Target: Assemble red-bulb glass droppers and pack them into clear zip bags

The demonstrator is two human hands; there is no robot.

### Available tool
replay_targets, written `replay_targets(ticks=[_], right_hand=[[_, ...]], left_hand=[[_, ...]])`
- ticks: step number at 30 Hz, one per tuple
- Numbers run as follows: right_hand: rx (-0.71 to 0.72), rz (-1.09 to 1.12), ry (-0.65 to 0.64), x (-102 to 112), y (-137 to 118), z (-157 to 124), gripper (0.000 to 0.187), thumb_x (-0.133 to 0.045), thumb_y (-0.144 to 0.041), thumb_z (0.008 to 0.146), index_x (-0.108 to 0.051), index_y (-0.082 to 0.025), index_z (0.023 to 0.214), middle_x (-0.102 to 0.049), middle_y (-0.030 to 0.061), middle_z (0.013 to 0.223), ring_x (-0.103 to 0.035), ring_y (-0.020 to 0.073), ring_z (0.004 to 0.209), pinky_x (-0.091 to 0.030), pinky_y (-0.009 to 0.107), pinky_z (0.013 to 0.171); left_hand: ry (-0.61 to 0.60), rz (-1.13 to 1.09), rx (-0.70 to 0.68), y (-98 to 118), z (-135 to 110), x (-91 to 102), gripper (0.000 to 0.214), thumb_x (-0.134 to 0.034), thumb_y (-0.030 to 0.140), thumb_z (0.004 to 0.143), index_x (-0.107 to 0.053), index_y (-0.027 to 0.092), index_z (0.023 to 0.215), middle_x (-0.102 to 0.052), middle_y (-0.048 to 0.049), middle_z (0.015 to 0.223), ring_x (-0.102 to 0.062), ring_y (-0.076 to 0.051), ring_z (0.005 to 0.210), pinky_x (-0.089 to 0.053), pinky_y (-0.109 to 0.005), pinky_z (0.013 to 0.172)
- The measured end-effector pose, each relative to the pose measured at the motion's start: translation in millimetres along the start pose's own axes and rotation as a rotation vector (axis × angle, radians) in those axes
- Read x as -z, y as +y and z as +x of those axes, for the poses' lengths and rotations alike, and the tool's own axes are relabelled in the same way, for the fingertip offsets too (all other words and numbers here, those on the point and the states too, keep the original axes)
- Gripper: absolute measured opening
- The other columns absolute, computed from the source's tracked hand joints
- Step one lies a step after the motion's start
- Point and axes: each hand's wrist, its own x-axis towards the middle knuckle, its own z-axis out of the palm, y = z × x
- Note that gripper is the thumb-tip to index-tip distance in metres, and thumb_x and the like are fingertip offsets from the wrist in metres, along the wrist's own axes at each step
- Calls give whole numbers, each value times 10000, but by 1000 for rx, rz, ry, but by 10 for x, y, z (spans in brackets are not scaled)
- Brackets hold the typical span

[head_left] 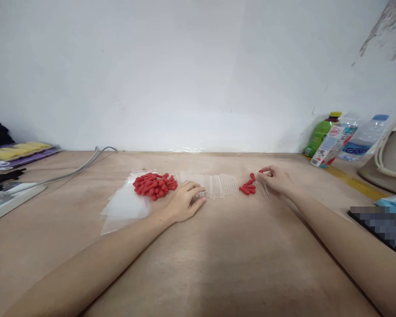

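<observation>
My right hand point(273, 178) pinches a red rubber bulb point(261, 171) between thumb and fingertips, above a few thin clear tubes point(266, 190). Just left of it, several loose red bulbs point(248, 188) lie on the table. A row of slim clear tubes point(219, 186) spreads side by side across the middle. Over the left end of that row rests my left hand point(187, 200), palm down, its thumb and fingers apart. Beyond its wrist is a heap of red dropper bulbs point(154, 185), partly on clear plastic bags point(127, 204).
A grey cable point(82, 168) runs to a white power strip point(16, 198) at left, near yellow and purple packs point(23, 152). At right stand a green bottle point(320, 134), a carton point(331, 143), a clear bottle point(363, 141), a beige bag point(391, 156) and a dark pixelated device point(383, 229).
</observation>
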Motion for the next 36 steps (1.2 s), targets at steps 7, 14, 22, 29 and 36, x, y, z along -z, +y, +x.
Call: replay_targets(ticks=[7, 14, 22, 29, 36], right_hand=[[-62, -153, -21, -93, 12, 13, 388, -554, -441, 705, -561, -139, 948, -643, 59, 744, -579, 189, 721, -394, 269, 590], [288, -189, -63, -98, -6, -5, 284, -502, -412, 746, -666, -205, 850, -613, 46, 794, -541, 167, 713, -404, 279, 632], [511, -330, -117, -172, -9, 6, 231, -501, -360, 771, -683, -224, 726, -582, 55, 876, -505, 192, 849, -392, 342, 785], [500, -357, -118, -110, -45, 8, 244, -472, -370, 789, -679, -246, 829, -584, 54, 957, -484, 221, 897, -375, 385, 807], [527, -423, -205, -73, -84, -38, 257, -455, -381, 800, -684, -276, 749, -592, 27, 986, -463, 234, 894, -365, 406, 793]], left_hand=[[-8, -5, 7, -2, -3, -3, 210, -499, 254, 813, -585, 176, 988, -570, -78, 947, -510, -201, 910, -426, -358, 812], [-18, 8, 15, -6, -4, -11, 198, -501, 253, 814, -584, 168, 972, -568, -70, 942, -504, -188, 904, -424, -340, 812], [-23, 11, 20, -6, -9, -16, 198, -497, 256, 816, -592, 172, 968, -568, -73, 936, -507, -195, 904, -426, -351, 812], [-29, 12, 30, -11, -7, -18, 193, -500, 259, 811, -594, 182, 961, -569, -72, 937, -509, -202, 901, -428, -363, 804], [-34, 19, 29, -15, -11, -15, 189, -501, 264, 810, -598, 175, 946, -568, -73, 938, -506, -196, 901, -422, -356, 810]])
